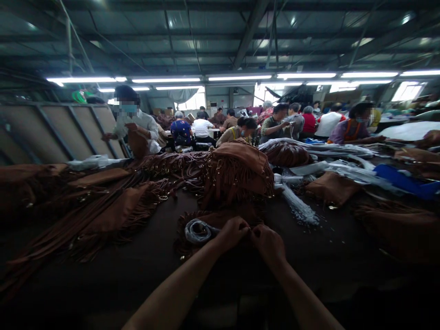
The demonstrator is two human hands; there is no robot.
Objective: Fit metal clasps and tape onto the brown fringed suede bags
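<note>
My left hand (233, 233) and my right hand (267, 241) meet at the middle of a dark table (144, 270), both with fingers curled in a pinch. They press on a brown fringed suede bag (220, 219) lying flat in front of me. What sits between the fingertips is too small and dark to make out. A grey coiled plastic wrap (197, 230) lies on the bag just left of my left hand.
A heap of brown fringed bags (237, 172) rises behind my hands, and more spread to the left (103, 206). A bundle of clear plastic strips (299, 206) lies to the right. A masked person (132, 123) stands at back left; several workers sit at far tables.
</note>
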